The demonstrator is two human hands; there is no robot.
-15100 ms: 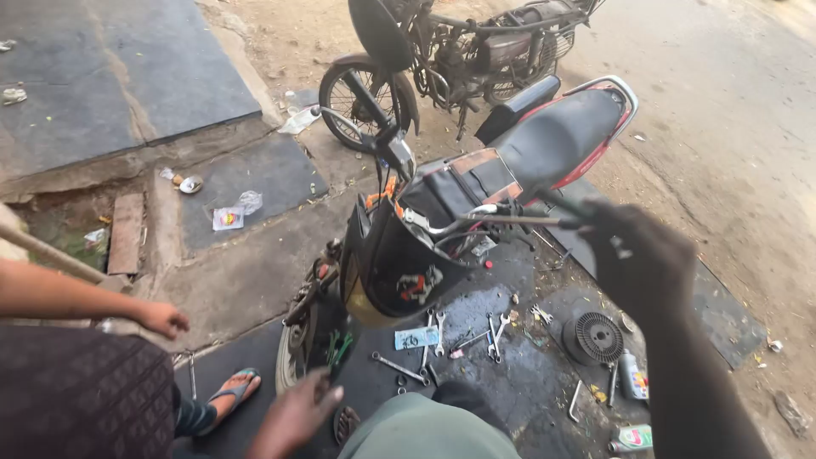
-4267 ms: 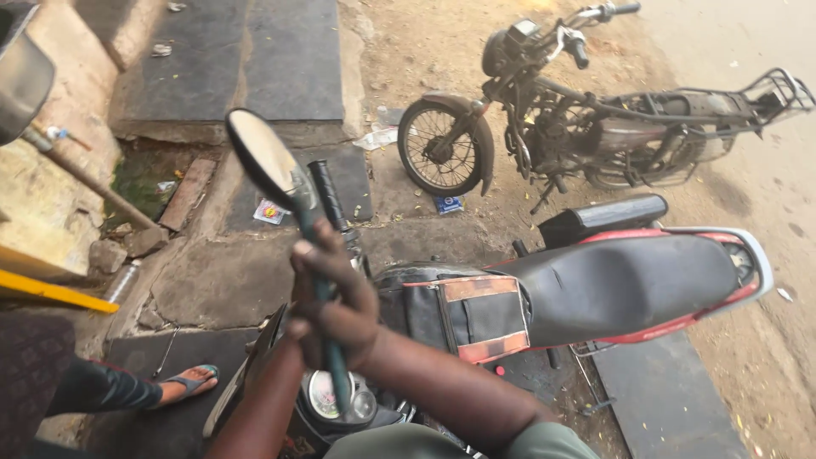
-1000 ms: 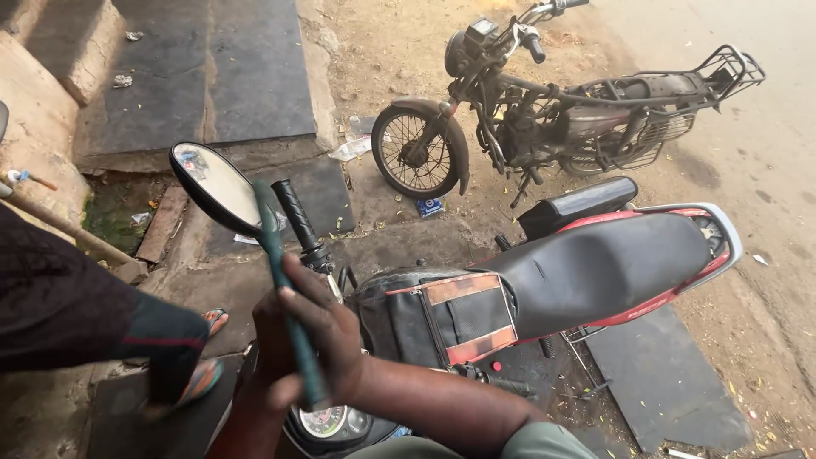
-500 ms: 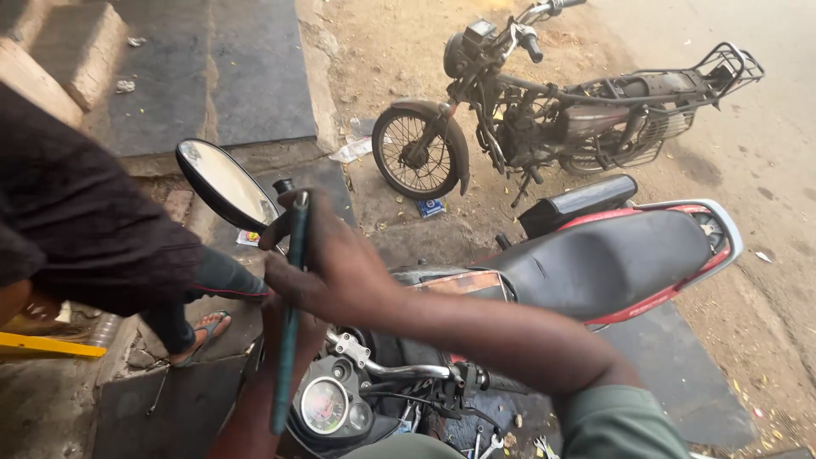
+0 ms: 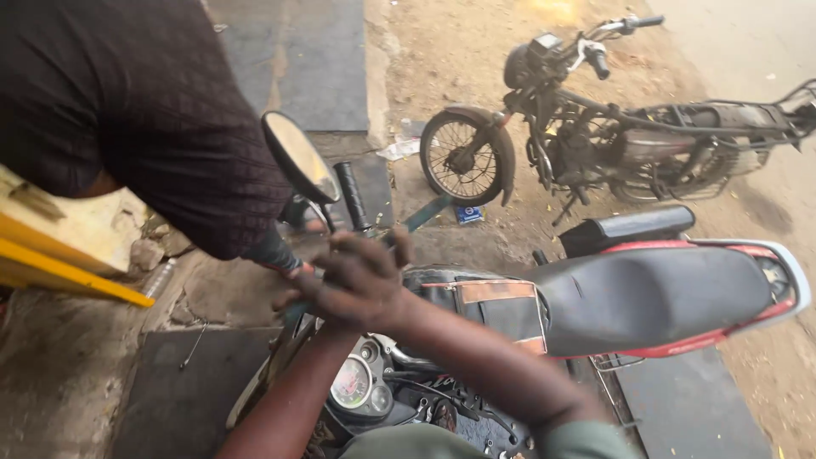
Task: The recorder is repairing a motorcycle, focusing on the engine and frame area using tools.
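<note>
Here the right hand [image 5: 361, 276] closes around a green bar [image 5: 425, 212] above the speedometer [image 5: 348, 382], the bar's end poking out up-right of the fingers. The left hand [image 5: 297, 293] sits beneath it, grip hidden. The mirror [image 5: 297, 157] and black grip [image 5: 351, 195] stand just above the speedometer.

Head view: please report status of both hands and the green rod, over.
Right hand closed on green rod at the handlebar. Left hand beneath it, grip unclear. Mirror and another person's dark sleeve close by.
</note>
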